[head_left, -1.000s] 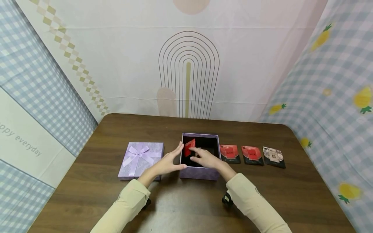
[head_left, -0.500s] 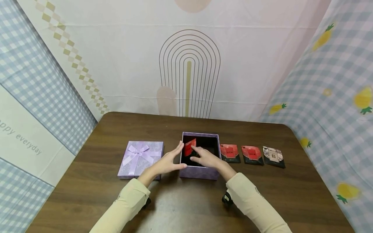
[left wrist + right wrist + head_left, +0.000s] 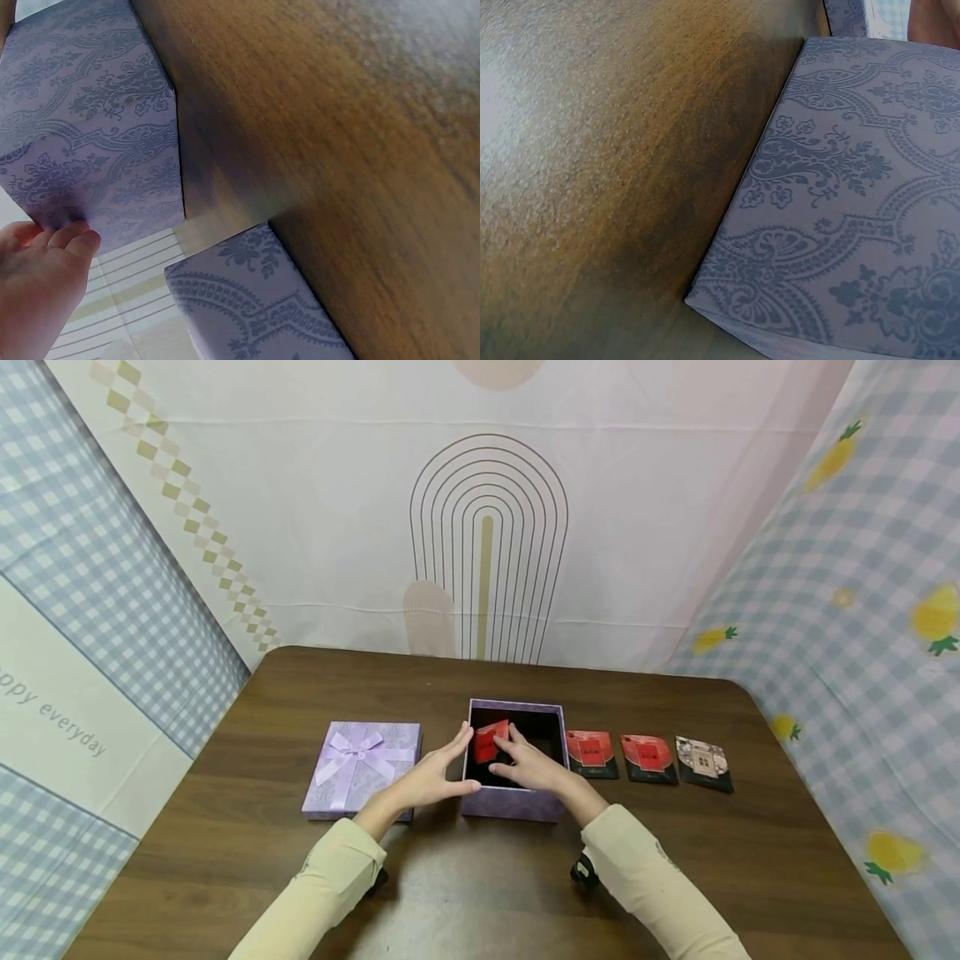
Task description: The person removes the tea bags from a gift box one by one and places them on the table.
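Observation:
A lidless purple patterned gift box (image 3: 512,805) with a black inside stands at the middle of the table. My left hand (image 3: 433,779) is at its left side, thumb spread and fingers extended to the rim. In the left wrist view, its fingertips (image 3: 81,241) meet the box wall (image 3: 105,142). Over the front rim reaches my right hand (image 3: 534,768), thumb apart from the other fingers, which touch a red sachet (image 3: 489,745) tilted inside at the left. Part of the sachet is hidden by the fingers. The right wrist view shows mostly box wall (image 3: 840,195).
Left of the box lies its purple lid (image 3: 375,789) with a ribbon bow (image 3: 356,750). To the right, in a row, are two red-and-black sachets, the nearer one (image 3: 592,754) and the farther one (image 3: 648,759), then a pale patterned sachet (image 3: 703,763). A cloth backdrop hangs behind the table.
The sachet inside the box has turned and leaned to the right, showing more of its red face. My right fingers have shifted slightly with it. The left hand stays in place.

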Demonstrator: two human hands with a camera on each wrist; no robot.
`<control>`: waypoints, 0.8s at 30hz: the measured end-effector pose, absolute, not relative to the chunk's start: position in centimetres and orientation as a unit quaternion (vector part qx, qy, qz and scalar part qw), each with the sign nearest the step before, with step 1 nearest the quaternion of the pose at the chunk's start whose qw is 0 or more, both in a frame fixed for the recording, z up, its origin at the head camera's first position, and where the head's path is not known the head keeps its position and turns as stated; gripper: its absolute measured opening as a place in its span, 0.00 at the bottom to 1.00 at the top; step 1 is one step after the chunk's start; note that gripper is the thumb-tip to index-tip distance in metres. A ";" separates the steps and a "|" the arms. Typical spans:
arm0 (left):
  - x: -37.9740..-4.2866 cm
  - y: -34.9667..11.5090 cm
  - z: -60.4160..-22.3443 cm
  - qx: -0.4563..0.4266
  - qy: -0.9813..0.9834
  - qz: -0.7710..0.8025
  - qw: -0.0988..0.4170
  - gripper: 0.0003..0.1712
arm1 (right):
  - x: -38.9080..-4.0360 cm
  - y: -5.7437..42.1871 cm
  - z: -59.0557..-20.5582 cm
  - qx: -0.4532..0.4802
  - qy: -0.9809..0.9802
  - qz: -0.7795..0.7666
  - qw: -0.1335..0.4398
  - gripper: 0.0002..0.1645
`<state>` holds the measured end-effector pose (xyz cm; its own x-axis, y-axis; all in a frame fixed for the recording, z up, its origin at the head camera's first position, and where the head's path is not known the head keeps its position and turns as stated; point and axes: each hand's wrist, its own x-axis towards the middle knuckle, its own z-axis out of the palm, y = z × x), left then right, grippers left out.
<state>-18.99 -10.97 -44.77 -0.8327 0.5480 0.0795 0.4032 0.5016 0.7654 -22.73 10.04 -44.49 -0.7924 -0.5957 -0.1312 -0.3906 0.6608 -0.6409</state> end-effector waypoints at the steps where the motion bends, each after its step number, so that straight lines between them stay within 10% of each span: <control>1: -19.0 -11.0 -44.8 0.276 0.862 0.416 0.087 0.48 | -22.7 10.0 -44.5 -0.275 0.896 -0.306 0.168 0.35; 24: -18.9 -10.9 -44.7 0.269 0.861 0.420 0.097 0.48 | -22.6 9.7 -44.5 -0.232 0.939 -0.226 0.116 0.29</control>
